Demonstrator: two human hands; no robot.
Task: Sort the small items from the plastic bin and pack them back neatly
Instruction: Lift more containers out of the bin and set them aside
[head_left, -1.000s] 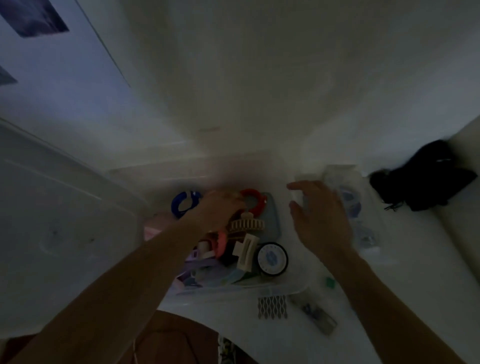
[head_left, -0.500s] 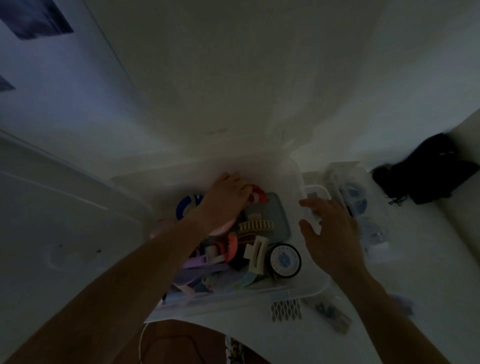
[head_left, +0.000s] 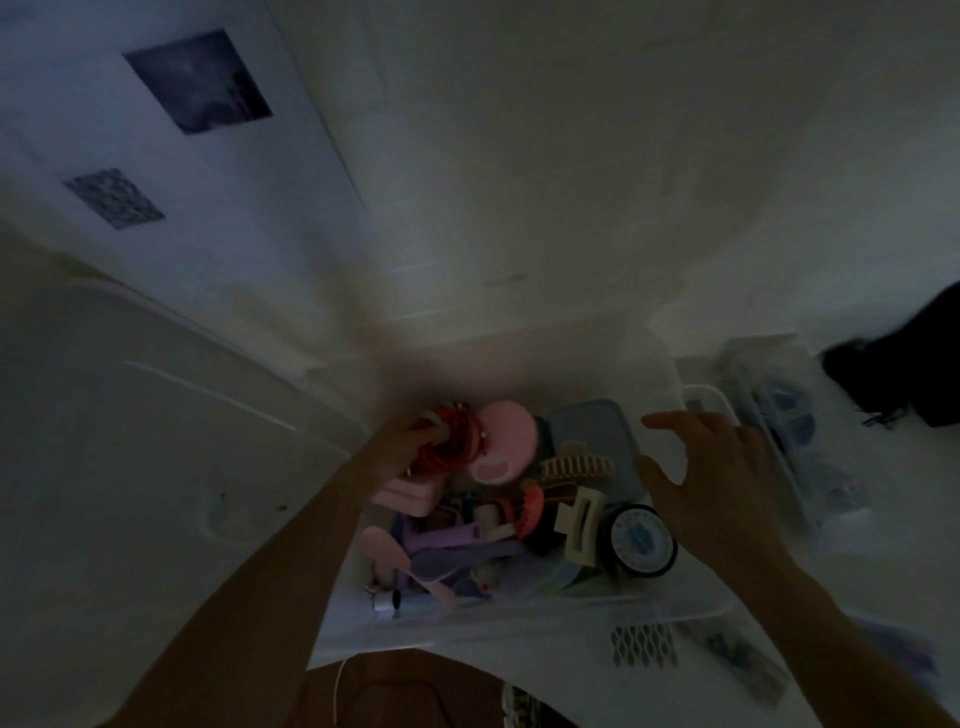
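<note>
A clear plastic bin sits in front of me in dim light, packed with small items. My left hand reaches into its far left part and grips a red coiled ring. Beside it lies a round pink case, then a grey-blue lidded box. Nearer me are a beige toothed hair clip, a cream claw clip, a black round tin with a blue centre and purple pieces. My right hand hovers over the bin's right rim, fingers spread, holding nothing.
A large translucent lid or bin fills the left. A clear packet of small blue items lies right of the bin, with a black bundle beyond it. A patterned mesh piece and another small packet lie near me.
My left hand has pulled the red coiled ring to the bin's left, uncovering the pink case. My right hand has stayed spread over the right rim. The camera has tilted.
</note>
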